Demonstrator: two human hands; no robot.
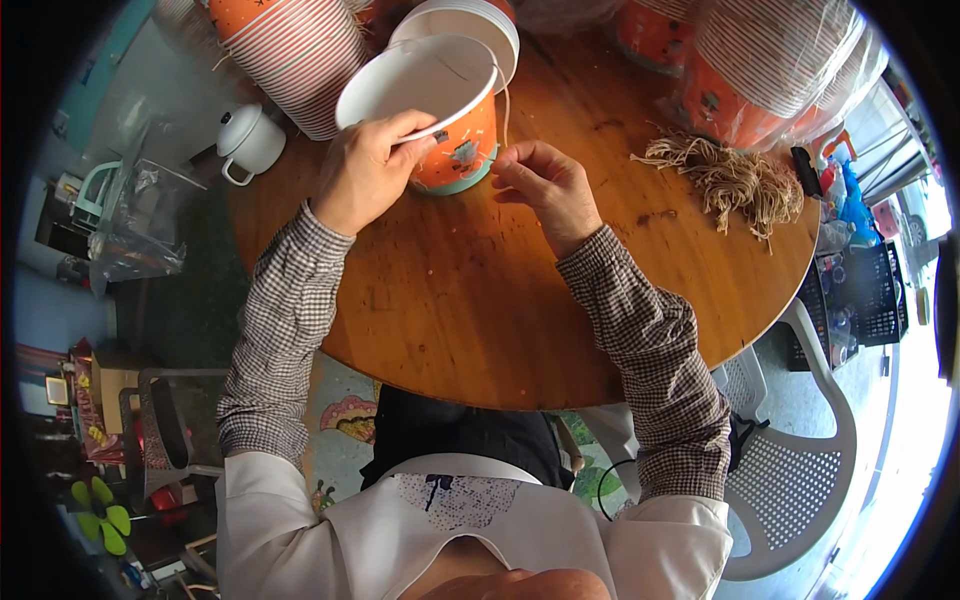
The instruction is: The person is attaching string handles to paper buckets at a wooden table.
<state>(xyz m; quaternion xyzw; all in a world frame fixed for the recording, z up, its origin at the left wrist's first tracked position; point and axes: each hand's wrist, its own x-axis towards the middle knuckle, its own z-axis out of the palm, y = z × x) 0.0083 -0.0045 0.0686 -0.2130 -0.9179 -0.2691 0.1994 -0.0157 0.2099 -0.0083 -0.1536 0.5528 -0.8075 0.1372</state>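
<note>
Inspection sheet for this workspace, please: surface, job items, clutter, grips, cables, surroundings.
Surface: round wooden table, small specks on it.
Job items: orange bucket; pale cord at its rim.
Clutter: stacked buckets, plastic-wrapped buckets, cord bundle, white lidded mug.
Grips: left grip holds the bucket's rim; right grip appears to pinch the cord's lower end.
Cables: thin dark loop beyond the table's near edge, possibly a cable.
Surroundings: pale plastic chair, black crate at right.

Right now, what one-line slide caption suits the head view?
The left hand holds an orange bucket while the right hand pinches a cord at a wooden table.
</note>
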